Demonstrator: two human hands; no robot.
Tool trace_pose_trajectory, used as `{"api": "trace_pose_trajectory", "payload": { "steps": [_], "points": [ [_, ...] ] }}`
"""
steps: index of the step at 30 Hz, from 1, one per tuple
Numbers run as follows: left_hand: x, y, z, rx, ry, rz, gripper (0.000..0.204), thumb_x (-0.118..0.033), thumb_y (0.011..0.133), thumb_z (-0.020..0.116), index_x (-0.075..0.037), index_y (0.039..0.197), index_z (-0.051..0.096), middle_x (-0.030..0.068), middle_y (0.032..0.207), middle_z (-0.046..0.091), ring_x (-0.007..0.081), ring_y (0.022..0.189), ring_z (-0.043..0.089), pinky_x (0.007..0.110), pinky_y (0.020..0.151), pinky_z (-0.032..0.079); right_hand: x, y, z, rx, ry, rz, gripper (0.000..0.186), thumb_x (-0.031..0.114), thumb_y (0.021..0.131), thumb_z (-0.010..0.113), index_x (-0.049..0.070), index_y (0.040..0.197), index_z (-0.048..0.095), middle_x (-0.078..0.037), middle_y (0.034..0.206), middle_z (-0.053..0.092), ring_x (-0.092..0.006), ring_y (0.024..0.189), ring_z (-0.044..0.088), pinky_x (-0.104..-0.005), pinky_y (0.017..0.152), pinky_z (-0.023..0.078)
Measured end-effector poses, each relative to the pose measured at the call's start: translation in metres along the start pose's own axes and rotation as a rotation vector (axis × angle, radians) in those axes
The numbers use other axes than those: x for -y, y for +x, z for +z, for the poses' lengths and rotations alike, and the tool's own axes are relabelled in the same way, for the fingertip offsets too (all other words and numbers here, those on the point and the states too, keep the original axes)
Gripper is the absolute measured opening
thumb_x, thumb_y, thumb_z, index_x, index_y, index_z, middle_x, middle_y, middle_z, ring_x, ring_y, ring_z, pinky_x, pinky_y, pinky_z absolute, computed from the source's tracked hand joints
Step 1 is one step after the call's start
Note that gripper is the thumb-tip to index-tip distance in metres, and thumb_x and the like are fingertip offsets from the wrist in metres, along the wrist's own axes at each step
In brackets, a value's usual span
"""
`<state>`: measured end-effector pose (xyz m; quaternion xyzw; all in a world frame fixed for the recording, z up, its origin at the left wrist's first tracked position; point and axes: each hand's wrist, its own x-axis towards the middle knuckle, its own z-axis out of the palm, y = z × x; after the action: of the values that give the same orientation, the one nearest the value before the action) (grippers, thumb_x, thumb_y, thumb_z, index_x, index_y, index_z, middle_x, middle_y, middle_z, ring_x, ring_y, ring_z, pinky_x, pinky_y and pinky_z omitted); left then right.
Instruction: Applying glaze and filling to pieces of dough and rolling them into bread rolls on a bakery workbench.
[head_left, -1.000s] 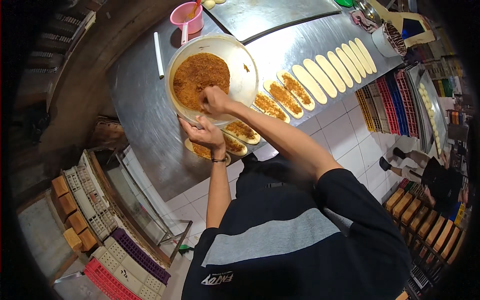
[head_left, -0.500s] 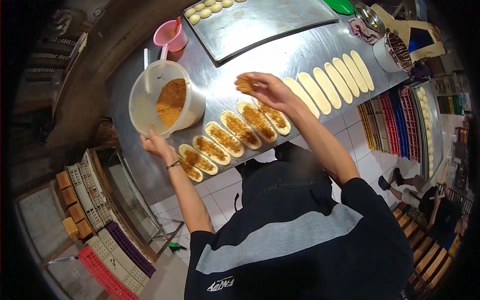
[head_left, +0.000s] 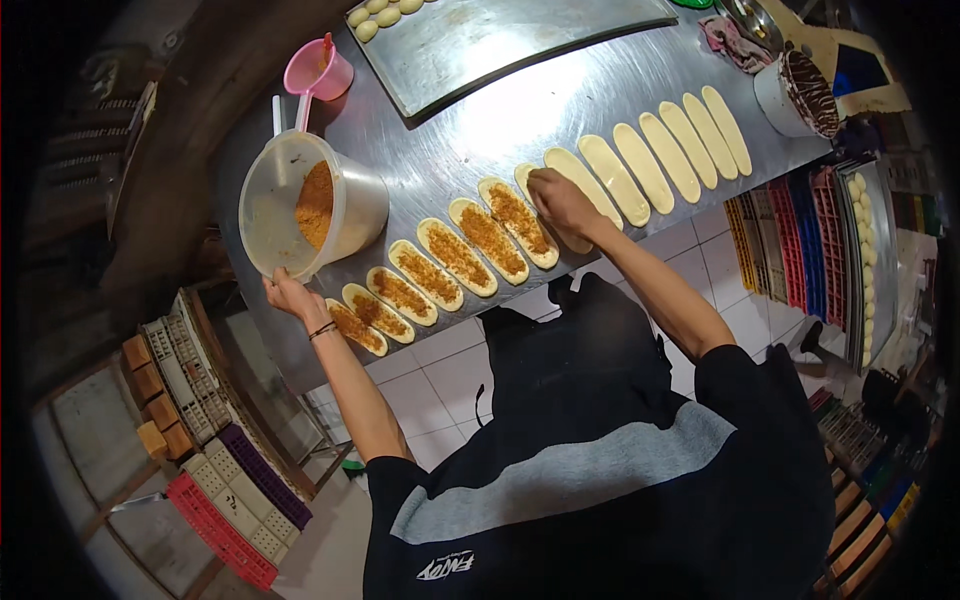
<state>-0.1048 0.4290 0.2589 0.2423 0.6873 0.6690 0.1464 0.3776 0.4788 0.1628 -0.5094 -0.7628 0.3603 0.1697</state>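
Observation:
My left hand [head_left: 290, 294] grips the lower rim of a translucent plastic bucket [head_left: 362, 205], which is tilted with its mouth toward me. Inside it lies a heap of brown crumbly filling [head_left: 314, 207]. My right hand [head_left: 564, 204] is closed, fingers down, over a long oval of flattened dough [head_left: 578, 240] in the slanting row. Its fingertips are hidden; the earlier frame shows brown crumbs in them. Left of this hand, several dough ovals [head_left: 487, 240] carry brown crumbs along their middles. Several plain dough ovals [head_left: 643, 167] continue to the right.
A pink dipper [head_left: 318, 74] stands behind the bucket on the metal table [head_left: 440, 160]. At the back is a large tray [head_left: 500, 45] with dough balls. A chocolate-smeared white tub [head_left: 790, 97] and a pink cloth [head_left: 733, 45] sit at right. Stacked crates [head_left: 800, 245] stand beyond the table's edge.
My right hand has come down, with its brown crumbs, from above the row onto a dough oval, fingers turning downward. My left hand still holds the bucket. The view has shifted slightly.

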Motion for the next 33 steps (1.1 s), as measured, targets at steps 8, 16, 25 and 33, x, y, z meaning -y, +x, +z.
{"api": "trace_pose_trajectory", "payload": {
  "steps": [8, 16, 25, 33],
  "points": [
    [0.006, 0.014, 0.008, 0.064, -0.059, 0.018, 0.033, -0.005, 0.088, 0.053, 0.006, 0.118, 0.062, 0.014, 0.113, 0.068, 0.0242, 0.094, 0.067, 0.037, 0.08, 0.054, -0.004, -0.101, 0.017, -0.101, -0.362, -0.169, 0.053, 0.007, 0.095, 0.056, -0.006, 0.146, 0.046, -0.024, 0.153, 0.044, -0.0392, 0.145, 0.039, -0.0442, 0.121, 0.034],
    [-0.009, 0.005, -0.007, 0.044, 0.053, 0.06, 0.032, -0.006, 0.086, 0.052, 0.01, 0.112, 0.062, 0.0164, 0.109, 0.068, 0.0256, 0.091, 0.064, 0.039, 0.081, 0.053, 0.095, -0.111, 0.045, -0.35, -0.264, 0.027, 0.056, 0.007, 0.098, 0.056, 0.002, 0.152, 0.042, -0.021, 0.16, 0.037, -0.038, 0.149, 0.034, -0.0451, 0.123, 0.029],
    [-0.002, -0.047, -0.013, 0.041, 0.004, 0.378, 0.045, -0.006, 0.089, 0.048, 0.016, 0.128, 0.055, 0.0255, 0.111, 0.066, 0.0326, 0.095, 0.066, 0.041, 0.087, 0.052, 0.323, 0.115, 0.125, -0.148, 0.154, -0.355, 0.053, 0.005, 0.086, 0.06, 0.002, 0.138, 0.057, -0.023, 0.152, 0.048, -0.0412, 0.13, 0.055, -0.0457, 0.106, 0.049],
    [0.014, -0.07, -0.025, 0.121, 0.176, 0.508, 0.056, -0.009, 0.092, 0.051, 0.016, 0.142, 0.045, 0.0311, 0.133, 0.057, 0.0365, 0.114, 0.064, 0.041, 0.096, 0.052, 0.269, 0.161, 0.223, 0.277, -0.095, -0.088, 0.024, 0.017, 0.077, 0.064, -0.004, 0.084, 0.074, -0.026, 0.087, 0.072, -0.0423, 0.089, 0.072, -0.0461, 0.078, 0.057]
  ]
}}
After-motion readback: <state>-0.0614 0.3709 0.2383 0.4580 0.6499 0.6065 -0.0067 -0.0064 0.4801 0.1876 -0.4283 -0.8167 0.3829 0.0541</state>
